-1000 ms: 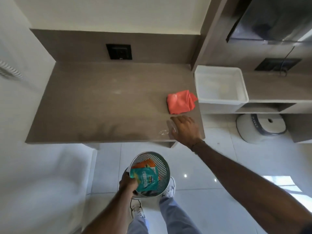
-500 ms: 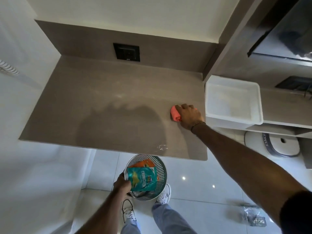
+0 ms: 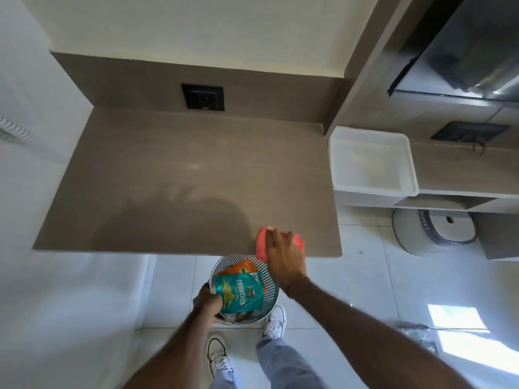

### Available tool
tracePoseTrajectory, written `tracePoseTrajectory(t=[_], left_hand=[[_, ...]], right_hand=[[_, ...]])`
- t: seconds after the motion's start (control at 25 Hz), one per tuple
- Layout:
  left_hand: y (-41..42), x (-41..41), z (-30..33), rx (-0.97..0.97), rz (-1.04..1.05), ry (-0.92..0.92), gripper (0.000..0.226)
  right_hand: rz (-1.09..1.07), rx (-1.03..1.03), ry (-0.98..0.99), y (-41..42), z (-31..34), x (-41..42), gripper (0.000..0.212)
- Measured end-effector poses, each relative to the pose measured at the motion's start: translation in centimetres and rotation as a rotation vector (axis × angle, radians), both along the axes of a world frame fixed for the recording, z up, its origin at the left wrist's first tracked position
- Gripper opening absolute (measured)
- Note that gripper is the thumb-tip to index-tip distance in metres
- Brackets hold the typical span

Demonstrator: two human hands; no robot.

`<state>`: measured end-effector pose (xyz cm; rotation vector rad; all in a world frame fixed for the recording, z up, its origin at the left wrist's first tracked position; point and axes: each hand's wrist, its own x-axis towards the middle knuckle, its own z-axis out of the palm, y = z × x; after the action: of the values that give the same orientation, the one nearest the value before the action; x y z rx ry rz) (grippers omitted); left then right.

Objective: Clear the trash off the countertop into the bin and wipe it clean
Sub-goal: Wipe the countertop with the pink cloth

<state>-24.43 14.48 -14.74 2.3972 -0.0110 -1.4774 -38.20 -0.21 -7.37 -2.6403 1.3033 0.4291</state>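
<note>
Head view: right hand (image 3: 283, 262) lay flat, fingers spread, pressing the red cloth (image 3: 280, 242) at the countertop (image 3: 182, 186) near edge, about 5 o'clock of the slab. Cloth sat right under the fingers, pointing 12. Left hand (image 3: 207, 304) gripped the mesh bin (image 3: 247, 290) rim, just below at 7 o'clock of the cloth (teal snack bag (image 3: 238, 293) inside). Unwiped surface stretched toward 10 o'clock; right hand nearer, likely sweeps that way.

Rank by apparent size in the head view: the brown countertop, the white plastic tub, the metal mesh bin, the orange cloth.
1. Brown countertop, by far.
2. White plastic tub.
3. Round metal mesh bin; nearer the camera, so its size is flattered.
4. Orange cloth, partly hidden under the right hand.
</note>
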Motion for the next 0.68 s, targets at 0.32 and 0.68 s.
tracePoseTrajectory(t=[0.32,0.68], left_hand=[[1.1,1.4,2.3,-0.079,-0.141,-0.047,0.041],[2.4,1.8,3.3,-0.069,-0.133,-0.042,0.040]], right_hand=[[-0.198,0.532,-0.311,6.6,3.1,1.0,0.038],[-0.935,0.832,-0.757,-4.8,6.1,-1.0,0.025]])
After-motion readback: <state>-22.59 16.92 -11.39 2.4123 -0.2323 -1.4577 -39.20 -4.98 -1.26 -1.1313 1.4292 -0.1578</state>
